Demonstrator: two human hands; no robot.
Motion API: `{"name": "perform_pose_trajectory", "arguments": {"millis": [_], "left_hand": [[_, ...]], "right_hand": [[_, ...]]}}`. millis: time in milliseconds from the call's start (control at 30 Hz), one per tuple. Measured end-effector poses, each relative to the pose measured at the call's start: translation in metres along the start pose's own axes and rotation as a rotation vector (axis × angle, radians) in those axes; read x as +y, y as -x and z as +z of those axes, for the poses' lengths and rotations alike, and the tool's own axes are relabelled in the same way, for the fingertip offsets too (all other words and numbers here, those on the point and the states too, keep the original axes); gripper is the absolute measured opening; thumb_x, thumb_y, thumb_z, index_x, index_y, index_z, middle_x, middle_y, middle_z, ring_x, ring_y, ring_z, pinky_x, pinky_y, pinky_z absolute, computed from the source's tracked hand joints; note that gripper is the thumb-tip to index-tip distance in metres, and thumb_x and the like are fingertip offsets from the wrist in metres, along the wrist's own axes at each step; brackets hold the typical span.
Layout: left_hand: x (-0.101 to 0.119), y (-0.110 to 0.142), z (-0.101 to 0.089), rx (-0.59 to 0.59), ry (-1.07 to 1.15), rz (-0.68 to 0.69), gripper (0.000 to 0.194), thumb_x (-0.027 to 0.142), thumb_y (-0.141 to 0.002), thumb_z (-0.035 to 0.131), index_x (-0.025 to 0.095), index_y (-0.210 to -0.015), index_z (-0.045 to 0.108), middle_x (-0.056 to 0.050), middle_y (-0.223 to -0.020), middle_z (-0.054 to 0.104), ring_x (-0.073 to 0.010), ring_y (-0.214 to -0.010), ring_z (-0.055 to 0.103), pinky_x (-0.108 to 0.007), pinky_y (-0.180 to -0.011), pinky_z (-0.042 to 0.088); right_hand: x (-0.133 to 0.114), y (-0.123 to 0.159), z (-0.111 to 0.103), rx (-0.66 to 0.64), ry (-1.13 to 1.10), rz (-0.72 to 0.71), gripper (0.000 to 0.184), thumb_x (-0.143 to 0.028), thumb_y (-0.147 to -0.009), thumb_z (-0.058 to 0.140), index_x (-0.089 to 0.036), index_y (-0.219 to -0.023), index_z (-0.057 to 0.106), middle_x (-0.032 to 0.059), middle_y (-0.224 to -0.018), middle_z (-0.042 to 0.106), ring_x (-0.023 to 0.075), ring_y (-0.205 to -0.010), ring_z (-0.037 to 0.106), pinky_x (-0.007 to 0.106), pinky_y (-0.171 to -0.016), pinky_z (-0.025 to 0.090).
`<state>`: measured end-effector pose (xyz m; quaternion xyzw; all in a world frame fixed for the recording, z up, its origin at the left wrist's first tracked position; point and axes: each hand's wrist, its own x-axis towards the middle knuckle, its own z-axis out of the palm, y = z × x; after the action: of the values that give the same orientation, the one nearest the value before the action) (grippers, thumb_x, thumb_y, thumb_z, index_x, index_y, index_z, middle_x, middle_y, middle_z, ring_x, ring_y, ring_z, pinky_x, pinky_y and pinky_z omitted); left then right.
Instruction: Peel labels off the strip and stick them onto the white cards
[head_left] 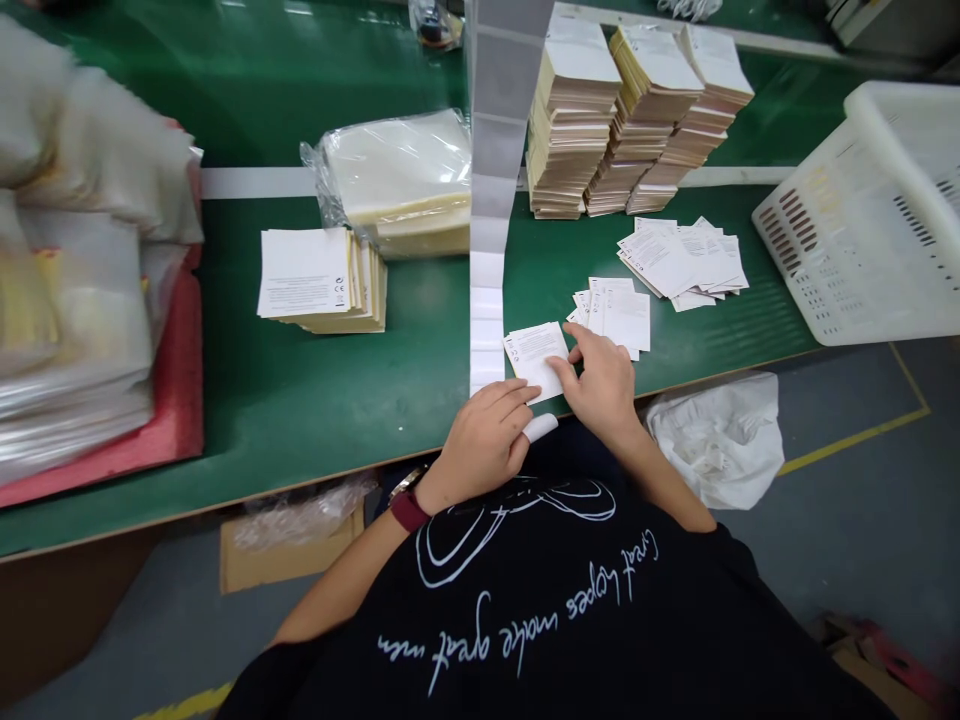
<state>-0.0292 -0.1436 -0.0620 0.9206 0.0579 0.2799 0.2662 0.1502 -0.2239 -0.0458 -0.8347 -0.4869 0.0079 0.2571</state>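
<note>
A small white printed leaflet [534, 360] lies on the green table near its front edge. My left hand [480, 435] has its fingers on the leaflet's lower edge, and a white finger cot [541, 428] covers one digit. My right hand [596, 385] touches the leaflet's right side, with its fingertips also close to a fanned group of white leaflets [619, 315]. Another loose spread of leaflets [679, 262] lies farther right. Behind them rise tall stacks of booklets [574, 120].
A stack of white cards [322, 280] and a plastic-wrapped pack [397, 180] lie to the left. A white paper strip [487, 220] runs across the table. A white plastic crate [862, 220] stands right, and plastic-wrapped goods sit on a red pad [176, 390].
</note>
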Motion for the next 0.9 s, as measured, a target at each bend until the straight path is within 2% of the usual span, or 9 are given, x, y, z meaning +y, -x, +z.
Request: {"name": "perform_pose_trajectory", "arguments": {"millis": [100, 233, 367, 467, 633, 700, 800, 833, 900], "left_hand": [[-0.001, 0.000, 0.000, 0.018, 0.019, 0.003, 0.023, 0.002, -0.078, 0.052, 0.015, -0.092, 0.063, -0.010, -0.119, 0.069, -0.0255, -0.118, 0.061, -0.049, -0.096, 0.055], [-0.001, 0.001, 0.000, 0.028, 0.034, 0.017, 0.021, 0.002, -0.079, 0.052, 0.015, -0.092, 0.062, -0.010, -0.119, 0.069, -0.0263, -0.120, 0.061, -0.048, -0.096, 0.056], [-0.001, 0.001, 0.001, 0.019, 0.030, -0.020, 0.019, 0.002, -0.080, 0.053, 0.014, -0.092, 0.063, -0.010, -0.117, 0.071, -0.0259, -0.120, 0.062, -0.048, -0.098, 0.055], [-0.001, 0.000, 0.002, 0.026, 0.046, -0.058, 0.017, 0.006, -0.084, 0.053, 0.015, -0.093, 0.063, -0.008, -0.115, 0.071, -0.0251, -0.117, 0.063, -0.048, -0.097, 0.056], [-0.003, 0.000, 0.001, 0.101, 0.108, -0.109, 0.019, 0.011, -0.090, 0.049, 0.016, -0.095, 0.066, -0.006, -0.104, 0.074, -0.0229, -0.109, 0.067, -0.045, -0.089, 0.058], [-0.004, -0.001, 0.000, 0.115, 0.133, -0.153, 0.021, 0.013, -0.091, 0.048, 0.016, -0.097, 0.068, -0.007, -0.099, 0.074, -0.0222, -0.106, 0.068, -0.043, -0.086, 0.058], [-0.002, -0.003, -0.001, 0.146, 0.166, -0.198, 0.022, 0.016, -0.094, 0.047, 0.015, -0.094, 0.069, -0.007, -0.093, 0.075, -0.0212, -0.100, 0.069, -0.040, -0.083, 0.058], [-0.001, -0.004, -0.001, 0.156, 0.176, -0.203, 0.022, 0.017, -0.095, 0.047, 0.016, -0.091, 0.069, -0.006, -0.090, 0.074, -0.0208, -0.099, 0.069, -0.039, -0.083, 0.058], [0.000, -0.005, -0.001, 0.177, 0.185, -0.220, 0.022, 0.016, -0.095, 0.047, 0.017, -0.088, 0.068, -0.005, -0.088, 0.074, -0.0202, -0.097, 0.069, -0.039, -0.082, 0.057]], "right_hand": [[-0.002, 0.001, 0.001, -0.033, -0.168, 0.042, 0.048, -0.030, -0.082, 0.064, -0.023, -0.129, 0.055, 0.0016, -0.077, 0.063, 0.0211, -0.075, 0.057, 0.037, -0.074, 0.043], [-0.003, 0.003, 0.001, -0.045, -0.324, 0.083, 0.048, -0.024, -0.085, 0.057, -0.024, -0.132, 0.052, -0.0003, -0.072, 0.061, 0.0193, -0.068, 0.057, 0.035, -0.069, 0.046], [0.000, 0.008, -0.006, 0.059, -0.284, 0.078, 0.052, -0.026, -0.090, 0.049, -0.027, -0.142, 0.044, 0.0044, -0.087, 0.069, 0.0225, -0.075, 0.060, 0.039, -0.073, 0.048], [0.014, 0.005, -0.018, 0.118, -0.247, 0.117, 0.058, -0.030, -0.092, 0.046, -0.026, -0.149, 0.034, 0.0046, -0.085, 0.069, 0.0230, -0.073, 0.060, 0.039, -0.072, 0.048], [0.035, -0.002, -0.041, 0.269, -0.105, 0.100, 0.060, -0.032, -0.084, 0.064, -0.024, -0.140, 0.046, 0.0132, -0.116, 0.066, 0.0330, -0.110, 0.056, 0.050, -0.089, 0.046], [0.027, 0.006, -0.043, 0.161, -0.200, 0.005, 0.050, -0.032, -0.084, 0.065, -0.027, -0.133, 0.053, 0.0108, -0.116, 0.067, 0.0307, -0.112, 0.057, 0.051, -0.093, 0.045], [0.003, 0.029, -0.037, -0.124, -0.460, -0.167, 0.029, -0.028, -0.087, 0.062, -0.028, -0.116, 0.065, 0.0043, -0.099, 0.072, 0.0223, -0.098, 0.064, 0.044, -0.092, 0.049], [-0.005, 0.036, -0.032, -0.170, -0.528, -0.172, 0.024, -0.027, -0.087, 0.062, -0.027, -0.110, 0.067, 0.0033, -0.095, 0.072, 0.0203, -0.093, 0.065, 0.041, -0.089, 0.050], [-0.015, 0.046, -0.023, -0.167, -0.624, -0.087, 0.017, -0.028, -0.087, 0.062, -0.024, -0.102, 0.069, 0.0023, -0.089, 0.071, 0.0177, -0.084, 0.066, 0.036, -0.081, 0.052]]}}
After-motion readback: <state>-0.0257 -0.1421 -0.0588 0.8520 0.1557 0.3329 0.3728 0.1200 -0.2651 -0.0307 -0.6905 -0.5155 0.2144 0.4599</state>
